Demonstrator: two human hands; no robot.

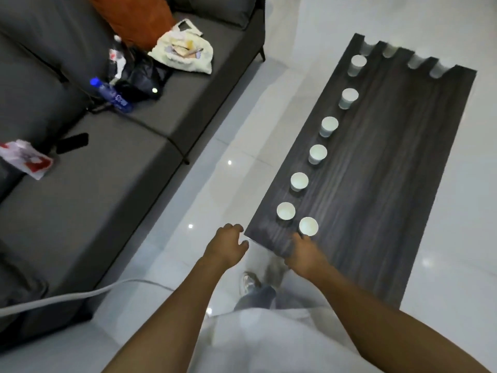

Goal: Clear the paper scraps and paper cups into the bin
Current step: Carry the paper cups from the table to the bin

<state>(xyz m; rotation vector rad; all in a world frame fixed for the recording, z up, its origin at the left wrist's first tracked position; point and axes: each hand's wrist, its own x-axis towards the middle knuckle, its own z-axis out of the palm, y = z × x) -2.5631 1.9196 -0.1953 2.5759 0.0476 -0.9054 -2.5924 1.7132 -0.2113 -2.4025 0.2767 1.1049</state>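
Note:
Several white paper cups stand upright in a row along the left edge of a dark wood-grain table (376, 184), and more line its far edge. The nearest cup (308, 226) stands at the near left corner, with another cup (286, 211) just left of it. My right hand (305, 251) hovers over the table's near edge, its fingertips just short of the nearest cup, holding nothing. My left hand (228, 244) hangs over the floor beside the table's corner, fingers loosely curled and empty. No bin and no paper scraps on the table are in view.
A grey sofa (107, 197) fills the left side, carrying an orange cushion (134, 17), a cream bag (185, 49), a blue bottle (113, 95), dark clothing, a black phone (72, 143) and a red-and-white wrapper (27, 160). A grey cable (80, 294) crosses the glossy white floor.

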